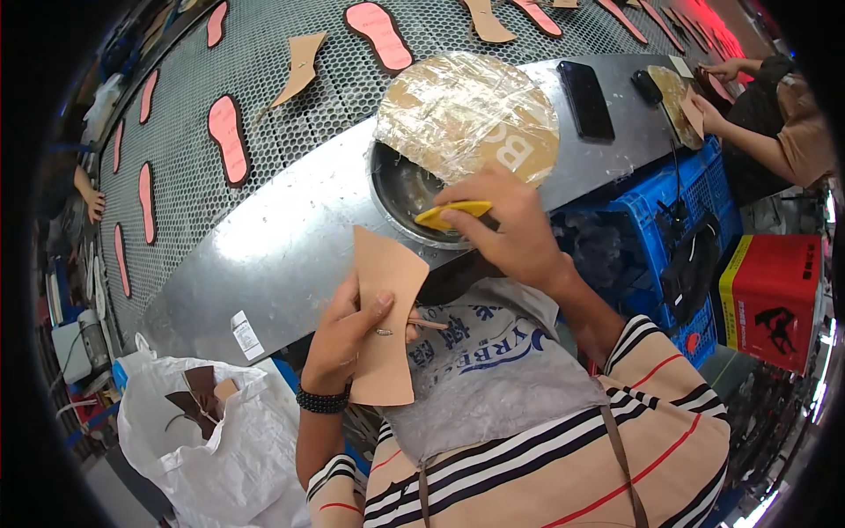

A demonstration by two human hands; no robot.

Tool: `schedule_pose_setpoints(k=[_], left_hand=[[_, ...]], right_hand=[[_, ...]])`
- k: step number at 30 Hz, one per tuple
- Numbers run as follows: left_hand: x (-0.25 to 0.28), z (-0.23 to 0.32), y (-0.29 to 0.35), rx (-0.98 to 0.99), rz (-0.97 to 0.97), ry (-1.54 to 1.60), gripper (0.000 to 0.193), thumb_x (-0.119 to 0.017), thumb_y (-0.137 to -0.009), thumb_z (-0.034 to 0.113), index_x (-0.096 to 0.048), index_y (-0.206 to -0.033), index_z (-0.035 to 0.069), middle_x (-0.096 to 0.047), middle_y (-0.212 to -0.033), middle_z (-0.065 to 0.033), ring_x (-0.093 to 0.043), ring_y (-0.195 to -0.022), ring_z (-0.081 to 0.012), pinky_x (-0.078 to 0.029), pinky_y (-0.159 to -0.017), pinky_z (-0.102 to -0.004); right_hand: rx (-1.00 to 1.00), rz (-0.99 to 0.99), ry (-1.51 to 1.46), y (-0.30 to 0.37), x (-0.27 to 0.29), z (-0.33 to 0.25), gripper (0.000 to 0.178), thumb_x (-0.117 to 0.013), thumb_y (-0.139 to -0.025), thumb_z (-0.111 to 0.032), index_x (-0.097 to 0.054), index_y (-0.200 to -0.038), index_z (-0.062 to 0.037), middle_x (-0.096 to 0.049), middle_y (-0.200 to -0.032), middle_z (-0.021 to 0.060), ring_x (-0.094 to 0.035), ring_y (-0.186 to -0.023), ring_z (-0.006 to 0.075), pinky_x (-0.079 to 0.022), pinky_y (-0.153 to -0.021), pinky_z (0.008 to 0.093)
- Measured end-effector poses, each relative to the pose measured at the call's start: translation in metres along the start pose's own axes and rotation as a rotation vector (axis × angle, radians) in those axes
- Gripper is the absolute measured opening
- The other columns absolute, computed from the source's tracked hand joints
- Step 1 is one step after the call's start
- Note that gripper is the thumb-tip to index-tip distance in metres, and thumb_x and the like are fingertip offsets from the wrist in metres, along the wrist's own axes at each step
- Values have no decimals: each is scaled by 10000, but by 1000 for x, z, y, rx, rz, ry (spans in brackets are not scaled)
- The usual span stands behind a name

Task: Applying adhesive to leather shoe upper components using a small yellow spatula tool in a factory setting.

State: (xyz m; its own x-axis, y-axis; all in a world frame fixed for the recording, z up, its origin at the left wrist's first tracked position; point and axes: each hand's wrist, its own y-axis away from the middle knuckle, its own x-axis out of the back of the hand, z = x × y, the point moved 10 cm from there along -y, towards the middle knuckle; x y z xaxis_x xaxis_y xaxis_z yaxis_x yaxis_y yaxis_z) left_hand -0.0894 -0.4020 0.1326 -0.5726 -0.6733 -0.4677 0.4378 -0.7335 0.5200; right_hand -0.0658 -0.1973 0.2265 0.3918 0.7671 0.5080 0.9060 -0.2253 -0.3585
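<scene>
My left hand [337, 345] grips a tan, curved shoe insole board [384, 282], thumb on its face and fingers behind. A small metallic spot shows near the middle of the board. Over a dark round bowl [396, 183], my right hand [515, 224] pinches a flat yellow pad [447, 214]; whether it is a sponge or a scraper I cannot tell. One edge of the pad reaches over the bowl's near rim. A tape-wrapped cardboard disc [458, 110] covers the bowl's far part. The bowl stands on a metal ledge [290, 255].
Pink and dark insoles [229, 141] and tan boards [302, 69] lie on the mesh conveyor [308, 128] beyond. A phone [585, 101] rests on the ledge. Blue crates [651, 238] and a red tin [775, 299] stand right; a white bag [202, 440] is left. Another person's hands [709, 114] work at right.
</scene>
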Motion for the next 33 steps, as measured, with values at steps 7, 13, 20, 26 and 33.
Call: schedule_pose_setpoints(k=[7, 13, 20, 26, 33], left_hand=[[-11, -2, -2, 70, -5, 9, 581, -666, -1000, 164, -364, -1468, -2, -689, -963, -164, -729, -751, -232, -624, -678, -338], [-27, -10, 2, 156, -176, 24, 653, -605, -1046, 173, -224, -1563, 56, -701, -1010, -178, -741, -806, -219, -630, -737, -328], [-23, -5, 9, 100, -144, 6, 679, -590, -1054, 157, -175, -1583, 70, -693, -1008, -171, -735, -803, -219, -619, -713, -321], [-10, -2, 12, 15, -33, 15, 658, -569, -1061, 140, -175, -1585, 82, -693, -1033, -183, -733, -799, -218, -616, -705, -319], [5, 19, 24, -186, 186, 7, 577, -508, -1083, 124, -178, -1556, 99, -682, -1069, -183, -728, -814, -212, -615, -693, -317]], right_hand=[[-243, -65, -331, -5, 3, 20, 116, -700, -922, -125, -731, -981, -30, -711, -947, 96, -644, -860, 216, -491, -807, 328], [-108, -128, -595, -30, -1, 4, 113, -711, -936, -120, -740, -1004, -36, -696, -937, 46, -615, -884, 150, -473, -820, 306], [216, -269, -311, -33, -10, -26, 115, -785, -833, -110, -758, -921, -41, -706, -901, 31, -570, -889, 194, -442, -826, 336], [206, -396, -362, -25, -3, -26, 152, -794, -821, -164, -760, -906, -42, -697, -874, 29, -544, -882, 211, -425, -819, 350], [91, -405, -554, -24, 4, -23, 73, -750, -874, -69, -745, -933, -26, -706, -887, 66, -610, -846, 217, -483, -796, 348]])
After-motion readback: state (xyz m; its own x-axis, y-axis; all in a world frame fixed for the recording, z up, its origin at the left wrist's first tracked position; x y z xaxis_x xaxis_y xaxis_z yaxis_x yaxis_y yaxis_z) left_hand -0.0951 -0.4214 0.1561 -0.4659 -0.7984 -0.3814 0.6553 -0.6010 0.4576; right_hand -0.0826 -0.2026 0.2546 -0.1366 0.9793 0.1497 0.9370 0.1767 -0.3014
